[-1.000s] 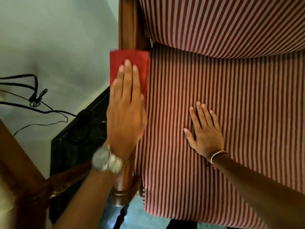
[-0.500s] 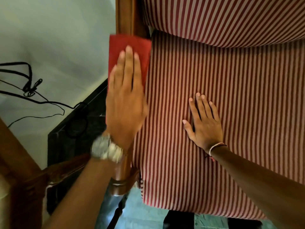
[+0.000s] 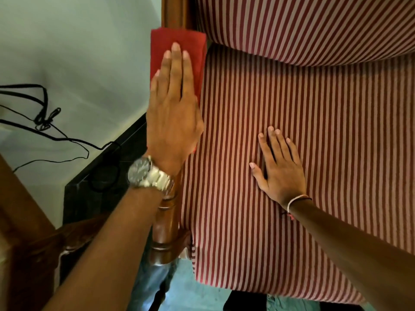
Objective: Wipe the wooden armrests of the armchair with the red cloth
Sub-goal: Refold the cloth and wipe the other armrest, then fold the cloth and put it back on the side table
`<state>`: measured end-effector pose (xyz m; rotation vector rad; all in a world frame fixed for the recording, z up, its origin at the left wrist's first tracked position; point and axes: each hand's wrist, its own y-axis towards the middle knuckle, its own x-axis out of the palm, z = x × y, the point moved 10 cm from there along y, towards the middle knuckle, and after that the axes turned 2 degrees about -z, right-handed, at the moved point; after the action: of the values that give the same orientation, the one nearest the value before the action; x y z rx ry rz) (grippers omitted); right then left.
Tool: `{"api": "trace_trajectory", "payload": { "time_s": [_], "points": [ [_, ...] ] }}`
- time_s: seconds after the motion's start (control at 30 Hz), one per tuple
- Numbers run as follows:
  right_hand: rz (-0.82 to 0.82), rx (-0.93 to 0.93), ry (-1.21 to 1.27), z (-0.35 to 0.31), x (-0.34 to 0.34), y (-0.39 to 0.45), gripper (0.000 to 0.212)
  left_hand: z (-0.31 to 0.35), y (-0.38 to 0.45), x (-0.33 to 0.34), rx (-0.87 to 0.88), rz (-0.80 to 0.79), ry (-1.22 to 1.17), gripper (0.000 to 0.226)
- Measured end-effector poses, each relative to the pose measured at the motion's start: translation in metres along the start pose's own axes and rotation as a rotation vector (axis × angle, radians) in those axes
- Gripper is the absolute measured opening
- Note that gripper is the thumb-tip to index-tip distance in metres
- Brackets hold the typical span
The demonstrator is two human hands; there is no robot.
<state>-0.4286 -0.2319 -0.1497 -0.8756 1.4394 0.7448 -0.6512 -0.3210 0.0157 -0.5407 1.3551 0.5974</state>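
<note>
A red cloth (image 3: pixel 193 44) lies folded over the far part of the armchair's left wooden armrest (image 3: pixel 165 230). My left hand (image 3: pixel 174 108), with a metal watch on the wrist, presses flat on the cloth, fingers straight and pointing toward the backrest. The armrest shows bare above the cloth at the backrest post and below my wrist down to its turned front end. My right hand (image 3: pixel 278 167) rests flat with fingers apart on the red-and-white striped seat cushion (image 3: pixel 280 97), holding nothing. The other armrest is out of view.
The striped backrest (image 3: pixel 314 25) fills the top right. Left of the chair are a pale wall with black cables (image 3: pixel 42 122), a dark stone ledge (image 3: pixel 96 182) and another wooden furniture piece (image 3: pixel 29 243) at the lower left. Teal floor shows below the seat.
My left hand has slid the red cloth further along the armrest toward the backrest. My right hand has stayed flat on the seat cushion.
</note>
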Motion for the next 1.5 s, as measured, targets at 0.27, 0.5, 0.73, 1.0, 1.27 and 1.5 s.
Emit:
{"api": "trace_trajectory", "payload": {
  "time_s": [0.27,0.5,0.73,1.0,1.27,1.5],
  "points": [
    [-0.076,0.105,0.3,-0.007,-0.027,0.003,0.073,-0.004,-0.09,0.005,0.016,-0.043,-0.133,0.058],
    [-0.216,0.401,1.635,-0.072,-0.086,0.054,0.031,-0.062,-0.138,-0.008,-0.392,0.069,-0.712,0.061],
    [-0.428,0.428,1.845,-0.131,-0.106,0.096,0.026,-0.092,-0.186,-0.002,-0.651,0.073,-0.918,0.038],
    [-0.355,0.505,1.777,-0.084,-0.109,0.075,0.033,-0.038,-0.184,-0.018,-0.593,0.075,-0.778,0.017],
    [-0.163,0.451,1.778,0.077,-0.16,0.03,0.02,0.126,-0.181,0.009,-0.618,-0.006,-1.26,0.012],
    [0.099,0.349,1.612,0.263,-0.214,-0.023,0.02,0.324,-0.174,0.028,-0.578,-0.05,-1.617,0.015]
  ]
}}
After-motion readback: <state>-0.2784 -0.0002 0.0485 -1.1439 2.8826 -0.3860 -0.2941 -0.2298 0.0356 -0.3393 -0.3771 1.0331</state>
